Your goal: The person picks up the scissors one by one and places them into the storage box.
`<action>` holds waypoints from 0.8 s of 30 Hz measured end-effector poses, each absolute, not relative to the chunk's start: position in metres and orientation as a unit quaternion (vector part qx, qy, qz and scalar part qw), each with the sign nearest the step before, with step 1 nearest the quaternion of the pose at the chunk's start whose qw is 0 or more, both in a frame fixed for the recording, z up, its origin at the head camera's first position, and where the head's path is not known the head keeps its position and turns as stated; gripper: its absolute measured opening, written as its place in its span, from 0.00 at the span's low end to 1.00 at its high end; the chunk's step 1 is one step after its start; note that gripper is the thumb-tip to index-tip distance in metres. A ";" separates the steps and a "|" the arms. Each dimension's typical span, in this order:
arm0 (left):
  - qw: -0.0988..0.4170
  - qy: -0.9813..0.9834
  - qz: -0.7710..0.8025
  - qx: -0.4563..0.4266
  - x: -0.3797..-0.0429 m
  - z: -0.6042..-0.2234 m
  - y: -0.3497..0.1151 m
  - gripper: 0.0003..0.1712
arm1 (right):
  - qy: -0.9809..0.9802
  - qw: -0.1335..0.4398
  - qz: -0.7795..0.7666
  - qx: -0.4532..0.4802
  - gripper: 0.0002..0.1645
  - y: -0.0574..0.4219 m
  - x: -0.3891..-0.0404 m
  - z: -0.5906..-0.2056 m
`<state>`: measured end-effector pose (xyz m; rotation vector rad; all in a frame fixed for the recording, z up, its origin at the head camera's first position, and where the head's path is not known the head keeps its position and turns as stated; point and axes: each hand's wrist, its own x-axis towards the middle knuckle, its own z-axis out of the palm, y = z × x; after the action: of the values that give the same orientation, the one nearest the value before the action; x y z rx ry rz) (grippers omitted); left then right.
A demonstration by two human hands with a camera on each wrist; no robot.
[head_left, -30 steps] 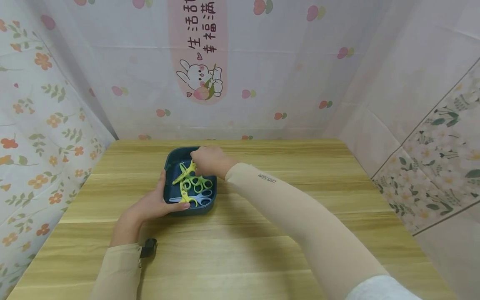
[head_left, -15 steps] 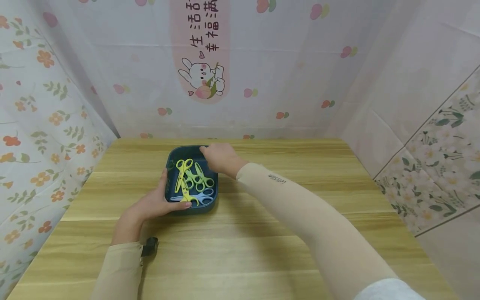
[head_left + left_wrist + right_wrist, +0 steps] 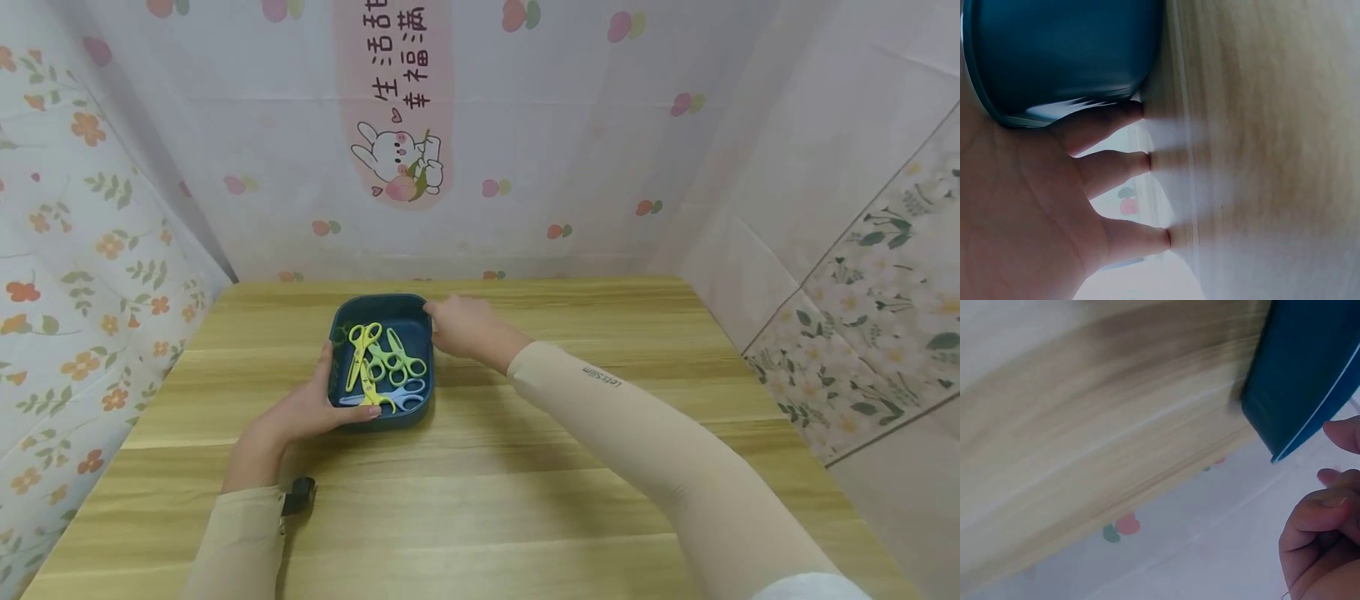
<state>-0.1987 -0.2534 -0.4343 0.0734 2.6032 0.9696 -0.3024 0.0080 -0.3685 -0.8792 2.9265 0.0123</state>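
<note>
A dark blue tray (image 3: 399, 310) stands at the left rear of the table. Inside lie several small scissors: yellow scissors (image 3: 358, 354) at the left, green scissors (image 3: 406, 360) beside them, another yellow scissors (image 3: 369, 388) across light blue scissors (image 3: 409, 392). My left hand (image 3: 303, 410) steadies the tray, its thumb over the front rim and its straight fingers along the left wall. In the left wrist view, spread fingers (image 3: 1116, 172) reach down beside the tray. My right hand (image 3: 468, 329) is at the tray's right rear corner, fingers loosely bent, nothing seen between thumb and index finger.
The wooden table (image 3: 480, 500) extends to the right and front of the tray. A printed curtain (image 3: 600, 167) hangs behind the table, and a flowered cloth (image 3: 97, 292) hangs at the left. A black strap device (image 3: 298, 496) sits on the left wrist.
The yellow scissors, held in my right hand a second ago, now lie at the tray's left. That hand has let go and moved right to the tray's edge. My left hand stays put.
</note>
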 end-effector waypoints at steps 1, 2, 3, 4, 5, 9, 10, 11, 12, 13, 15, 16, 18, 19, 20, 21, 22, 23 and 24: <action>0.180 0.921 0.343 0.026 -0.199 -0.434 -0.253 0.88 | 0.958 0.049 -0.010 -0.282 0.32 0.012 -0.301 -0.369; 0.181 0.922 0.342 0.026 -0.199 -0.434 -0.253 0.88 | 0.958 0.054 -0.024 -0.279 0.33 0.017 -0.300 -0.370; 0.182 0.922 0.342 0.026 -0.199 -0.435 -0.253 0.87 | 0.959 0.055 -0.037 -0.275 0.34 0.022 -0.300 -0.370; 0.183 0.921 0.342 0.026 -0.198 -0.434 -0.253 0.87 | 0.960 0.062 -0.049 -0.269 0.35 0.026 -0.299 -0.371; 0.183 0.922 0.342 0.025 -0.198 -0.434 -0.253 0.87 | 0.960 0.070 -0.066 -0.262 0.35 0.031 -0.298 -0.371; 0.186 0.922 0.338 0.025 -0.198 -0.434 -0.253 0.87 | 0.962 0.089 -0.140 -0.219 0.33 0.049 -0.292 -0.372; 0.186 0.922 0.338 0.025 -0.198 -0.434 -0.253 0.87 | 0.961 0.094 -0.160 -0.205 0.32 0.053 -0.289 -0.372; 0.186 0.923 0.337 0.026 -0.198 -0.434 -0.254 0.87 | 0.960 0.091 -0.178 -0.195 0.31 0.057 -0.286 -0.372; 0.186 0.923 0.336 0.026 -0.198 -0.434 -0.254 0.87 | 0.960 0.088 -0.190 -0.187 0.31 0.061 -0.283 -0.372; 0.186 0.923 0.337 0.026 -0.198 -0.434 -0.254 0.87 | 0.959 0.084 -0.201 -0.179 0.30 0.065 -0.281 -0.371; 0.183 0.923 0.336 0.029 -0.199 -0.434 -0.255 0.87 | 0.958 0.082 -0.217 -0.169 0.29 0.072 -0.275 -0.371; 0.182 0.924 0.335 0.029 -0.199 -0.434 -0.255 0.87 | 0.957 0.084 -0.223 -0.166 0.29 0.076 -0.273 -0.371; 0.180 0.925 0.333 0.030 -0.199 -0.434 -0.255 0.87 | 0.953 0.089 -0.237 -0.165 0.29 0.083 -0.268 -0.372; 0.179 0.926 0.332 0.030 -0.199 -0.434 -0.255 0.87 | 0.950 0.091 -0.246 -0.166 0.29 0.087 -0.266 -0.373; 0.179 0.926 0.331 0.031 -0.199 -0.434 -0.255 0.87 | 0.947 0.097 -0.255 -0.168 0.29 0.091 -0.263 -0.373; 0.178 0.926 0.331 0.031 -0.199 -0.434 -0.255 0.87 | 0.944 0.101 -0.265 -0.171 0.29 0.095 -0.260 -0.374; 0.178 0.926 0.332 0.031 -0.199 -0.434 -0.254 0.87 | 0.940 0.105 -0.274 -0.174 0.29 0.099 -0.257 -0.376; 0.178 0.925 0.333 0.031 -0.198 -0.435 -0.254 0.87 | 0.936 0.109 -0.282 -0.178 0.29 0.103 -0.254 -0.377; 0.179 0.925 0.334 0.032 -0.198 -0.435 -0.254 0.87 | 0.933 0.114 -0.291 -0.179 0.29 0.107 -0.251 -0.379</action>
<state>-0.1984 -0.2542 -0.4350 0.0910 2.6144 0.9455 -0.2513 0.1071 -0.3789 -0.5251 2.7352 -0.8526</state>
